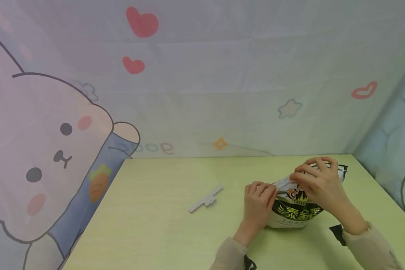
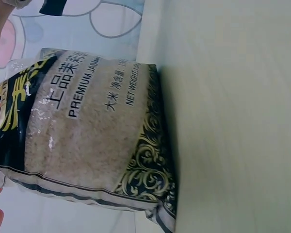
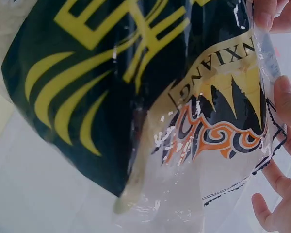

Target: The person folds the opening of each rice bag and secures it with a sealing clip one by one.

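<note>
A bag of rice (image 1: 288,221) stands upright on the table at the right, with dark panels, yellow lettering and a clear top. Its lower part, in the left wrist view, shows grains and the print "Premium Jasmine" on the rice bag (image 2: 87,126). My left hand (image 1: 258,202) pinches the left end of the bag's top edge. Higher up and farther right, my right hand (image 1: 324,187) grips that same edge, fingers bent over it. Up close in the right wrist view are the bag's (image 3: 194,121) creased plastic and fingers at its edge. Whether the top is cut open is hidden.
A pale bar-shaped bag clip (image 1: 206,200) lies on the table (image 1: 148,225), left of the bag. Behind the table hangs a printed cloth (image 1: 202,75) with hearts and a cartoon rabbit; another cloth (image 1: 395,150) borders the right side.
</note>
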The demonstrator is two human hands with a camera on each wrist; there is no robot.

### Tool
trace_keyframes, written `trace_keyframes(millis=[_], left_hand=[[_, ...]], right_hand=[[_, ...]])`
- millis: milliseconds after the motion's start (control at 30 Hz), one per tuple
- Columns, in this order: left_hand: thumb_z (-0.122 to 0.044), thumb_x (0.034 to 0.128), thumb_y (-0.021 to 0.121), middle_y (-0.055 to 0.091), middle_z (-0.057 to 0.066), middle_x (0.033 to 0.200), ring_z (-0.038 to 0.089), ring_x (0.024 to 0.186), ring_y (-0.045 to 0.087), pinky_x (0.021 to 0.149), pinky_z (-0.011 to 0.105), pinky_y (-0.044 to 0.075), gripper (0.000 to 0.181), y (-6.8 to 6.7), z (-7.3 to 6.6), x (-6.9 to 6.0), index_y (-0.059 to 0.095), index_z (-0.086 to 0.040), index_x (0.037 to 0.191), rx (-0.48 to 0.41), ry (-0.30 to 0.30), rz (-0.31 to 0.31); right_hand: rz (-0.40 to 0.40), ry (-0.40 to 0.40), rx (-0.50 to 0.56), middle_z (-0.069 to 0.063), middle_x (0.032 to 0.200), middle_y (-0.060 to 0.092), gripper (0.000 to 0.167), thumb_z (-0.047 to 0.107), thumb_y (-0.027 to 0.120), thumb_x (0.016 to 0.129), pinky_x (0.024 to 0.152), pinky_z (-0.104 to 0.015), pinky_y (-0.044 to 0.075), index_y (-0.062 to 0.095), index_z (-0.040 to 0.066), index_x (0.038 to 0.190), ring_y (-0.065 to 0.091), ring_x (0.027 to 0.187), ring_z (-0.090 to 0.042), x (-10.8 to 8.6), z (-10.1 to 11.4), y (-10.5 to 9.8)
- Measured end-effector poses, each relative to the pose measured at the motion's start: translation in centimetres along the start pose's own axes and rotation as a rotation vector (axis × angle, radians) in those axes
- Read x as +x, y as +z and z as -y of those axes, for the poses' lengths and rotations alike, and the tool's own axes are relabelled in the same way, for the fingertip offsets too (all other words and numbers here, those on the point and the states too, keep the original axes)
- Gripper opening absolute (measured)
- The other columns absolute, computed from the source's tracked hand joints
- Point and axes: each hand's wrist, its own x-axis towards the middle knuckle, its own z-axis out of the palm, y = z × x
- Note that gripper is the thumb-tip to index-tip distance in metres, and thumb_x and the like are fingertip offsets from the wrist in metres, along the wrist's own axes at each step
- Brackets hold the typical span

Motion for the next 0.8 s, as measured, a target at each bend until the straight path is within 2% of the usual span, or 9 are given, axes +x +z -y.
trace_keyframes(millis=[267, 533, 800], left_hand=[[-0.026, 0.0858, 0.058, 0.065, -0.01, 0.078, 0.008, 0.08, 0.055, 0.073, 0.022, 0.037, 0.012, -0.4, 0.4, -0.5, 0.065, -0.02, 0.079, 0.032, -0.001, 0.012], [-0.026, 0.0851, 0.059, 0.065, -0.01, 0.077, 0.009, 0.079, 0.055, 0.071, 0.023, 0.037, 0.011, -0.4, 0.7, -0.7, 0.064, -0.019, 0.079, 0.057, 0.029, 0.004], [-0.025, 0.0837, 0.061, 0.067, -0.009, 0.08, 0.01, 0.08, 0.056, 0.07, 0.023, 0.038, 0.008, -0.4, 1.1, -1.0, 0.065, -0.018, 0.083, 0.077, 0.062, -0.011]], right_hand=[[-0.036, 0.011, -0.007, -0.004, 0.071, 0.062, 0.041, 0.039, 0.044, 0.091, 0.073, -0.058, 0.028, 0.066, 0.014, 0.068, 0.051, 0.074, -0.032, -0.1, -0.4, -0.1], [-0.055, 0.05, 0.006, -0.004, 0.069, 0.062, 0.042, 0.045, 0.046, 0.088, 0.075, -0.057, 0.028, 0.065, 0.014, 0.066, 0.052, 0.074, -0.029, -0.2, -0.6, -0.4], [-0.063, 0.046, 0.013, -0.004, 0.07, 0.063, 0.038, 0.04, 0.046, 0.088, 0.076, -0.058, 0.028, 0.066, 0.015, 0.068, 0.052, 0.075, -0.028, -0.2, -0.7, -0.6]])
